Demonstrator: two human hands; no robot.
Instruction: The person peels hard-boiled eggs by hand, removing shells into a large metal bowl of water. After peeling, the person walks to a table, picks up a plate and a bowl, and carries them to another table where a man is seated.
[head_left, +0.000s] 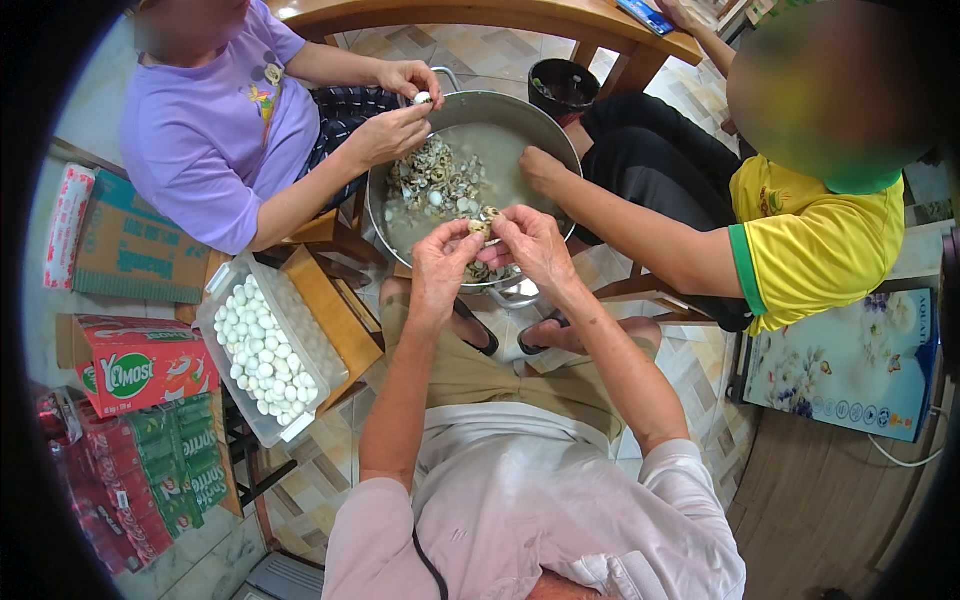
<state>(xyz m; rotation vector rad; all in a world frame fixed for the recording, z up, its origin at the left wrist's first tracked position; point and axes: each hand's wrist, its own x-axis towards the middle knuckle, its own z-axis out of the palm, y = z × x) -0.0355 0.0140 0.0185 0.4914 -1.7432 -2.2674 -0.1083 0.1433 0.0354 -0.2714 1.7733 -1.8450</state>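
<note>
My left hand (444, 259) and my right hand (531, 244) meet over the near side of a large metal pot (568, 142). Between their fingertips is a small speckled egg (480, 226) with pieces of its shell; how far it is peeled cannot be told. Cloudy water (504, 142) fills the pot, with a heap of broken speckled eggshells (431, 171) at its left side and more shells under my hands. One white peeled egg (436, 199) lies among the shells.
Left of me, a clear plastic bin (330, 367) holds many peeled eggs (266, 352). A person at the left holds an egg (422, 98); a person at the right has one hand in the pot. A black bucket (562, 86) stands behind. Drink packs (150, 465) are stacked at the left.
</note>
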